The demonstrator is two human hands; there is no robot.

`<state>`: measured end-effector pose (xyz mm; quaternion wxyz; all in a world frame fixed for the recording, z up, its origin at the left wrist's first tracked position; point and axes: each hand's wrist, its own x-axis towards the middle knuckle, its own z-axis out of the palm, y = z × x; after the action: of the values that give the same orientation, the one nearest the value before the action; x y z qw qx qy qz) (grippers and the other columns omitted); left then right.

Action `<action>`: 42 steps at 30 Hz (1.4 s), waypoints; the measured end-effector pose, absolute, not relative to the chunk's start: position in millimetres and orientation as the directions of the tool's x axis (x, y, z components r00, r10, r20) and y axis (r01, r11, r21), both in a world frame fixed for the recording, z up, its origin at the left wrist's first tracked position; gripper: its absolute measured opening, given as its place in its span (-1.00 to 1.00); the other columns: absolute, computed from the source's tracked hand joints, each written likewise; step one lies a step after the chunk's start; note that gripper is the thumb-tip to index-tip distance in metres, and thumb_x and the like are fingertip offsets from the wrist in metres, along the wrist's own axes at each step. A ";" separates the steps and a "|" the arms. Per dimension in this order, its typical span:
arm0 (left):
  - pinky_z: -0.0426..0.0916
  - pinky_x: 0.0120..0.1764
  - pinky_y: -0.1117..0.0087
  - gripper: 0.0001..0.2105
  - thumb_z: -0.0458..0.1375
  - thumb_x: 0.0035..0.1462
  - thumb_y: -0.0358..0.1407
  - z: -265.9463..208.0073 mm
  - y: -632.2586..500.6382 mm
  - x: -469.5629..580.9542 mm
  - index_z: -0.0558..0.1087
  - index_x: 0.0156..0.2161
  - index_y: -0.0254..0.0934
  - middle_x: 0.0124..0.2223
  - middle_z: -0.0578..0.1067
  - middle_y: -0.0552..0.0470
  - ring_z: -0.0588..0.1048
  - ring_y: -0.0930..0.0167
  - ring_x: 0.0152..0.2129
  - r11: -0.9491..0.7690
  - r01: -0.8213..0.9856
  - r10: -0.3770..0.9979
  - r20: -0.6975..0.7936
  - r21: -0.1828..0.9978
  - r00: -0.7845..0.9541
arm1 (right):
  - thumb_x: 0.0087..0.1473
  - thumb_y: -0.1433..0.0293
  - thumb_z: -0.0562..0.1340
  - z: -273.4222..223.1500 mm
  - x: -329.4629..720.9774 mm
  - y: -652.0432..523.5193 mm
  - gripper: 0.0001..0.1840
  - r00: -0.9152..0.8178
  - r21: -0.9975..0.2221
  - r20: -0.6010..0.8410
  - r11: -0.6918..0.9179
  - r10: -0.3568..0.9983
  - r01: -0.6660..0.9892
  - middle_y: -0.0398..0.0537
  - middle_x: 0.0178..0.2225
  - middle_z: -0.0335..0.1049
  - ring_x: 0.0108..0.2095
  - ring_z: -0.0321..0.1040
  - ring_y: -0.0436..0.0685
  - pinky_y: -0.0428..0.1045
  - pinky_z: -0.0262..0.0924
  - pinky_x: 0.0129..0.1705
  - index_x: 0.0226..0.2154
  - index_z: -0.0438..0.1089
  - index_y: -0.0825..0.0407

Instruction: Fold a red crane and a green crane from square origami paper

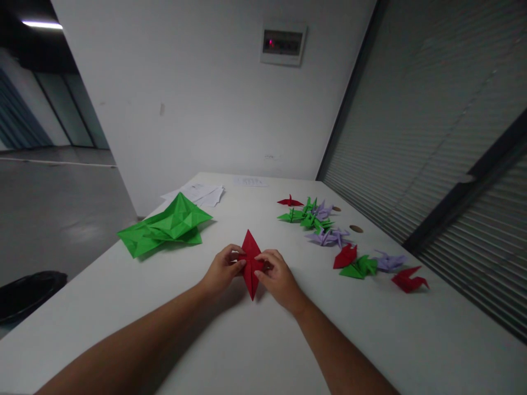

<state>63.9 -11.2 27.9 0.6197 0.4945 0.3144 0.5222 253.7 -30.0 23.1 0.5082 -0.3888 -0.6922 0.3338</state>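
A red sheet of origami paper [250, 249], folded into a long pointed diamond, is held just over the middle of the white table [197, 351]. Its sharp tips point away from me and toward me. My left hand [224, 267] pinches the left side, thumb on the front face. My right hand [278, 275] grips the right side in the same way, with its thumb near the centre crease. Fingers behind the paper are partly hidden.
Creased green paper [177, 219] lies on the left. Along the right stand several folded cranes: green [310, 219], purple [329, 237] and red [409, 280]. White printed sheets [201, 193] rest at the back left. A black bin [33, 296] is beside the table, on the left.
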 end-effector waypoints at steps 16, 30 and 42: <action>0.51 -0.26 0.29 -0.72 0.42 -0.03 -0.21 21.5 -6.7 62.5 0.56 -0.24 -0.32 -0.29 0.59 -0.04 0.55 0.36 -0.39 -0.083 -0.242 0.956 0.146 0.967 0.255 | 0.02 0.35 0.35 26.7 256.7 -30.5 -0.80 -0.221 -0.919 0.318 0.357 0.922 0.167 -0.16 -0.33 0.35 -0.34 0.35 0.07 -0.03 0.29 -0.30 -0.32 0.31 -0.01; 0.49 -0.28 0.34 -0.75 0.42 -0.05 -0.21 20.7 -4.8 61.9 0.62 -0.27 -0.32 -0.30 0.60 -0.03 0.53 0.40 -0.42 -0.064 -0.253 0.961 0.128 0.965 0.246 | -0.11 0.47 0.15 22.6 262.2 -22.3 -0.74 -0.110 -0.930 0.294 0.311 0.950 0.196 -0.08 -0.36 0.54 -0.34 0.42 0.12 0.00 0.26 -0.25 -0.35 0.51 0.03; 0.44 -0.26 0.35 -0.72 0.42 -0.05 -0.18 20.8 -5.3 59.4 0.65 -0.24 -0.31 -0.32 0.61 -0.04 0.51 0.39 -0.41 -0.028 -0.181 0.960 0.078 0.983 0.270 | -0.06 0.48 0.19 31.2 261.5 -26.1 -0.78 -0.121 -0.876 0.355 0.375 0.927 0.303 -0.03 -0.32 0.56 -0.27 0.48 0.15 0.03 0.32 -0.16 -0.34 0.54 0.04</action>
<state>59.4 -5.3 20.8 0.5933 0.5320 0.3658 0.4808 261.5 -26.1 31.2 0.4813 -0.4557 -0.6751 0.3239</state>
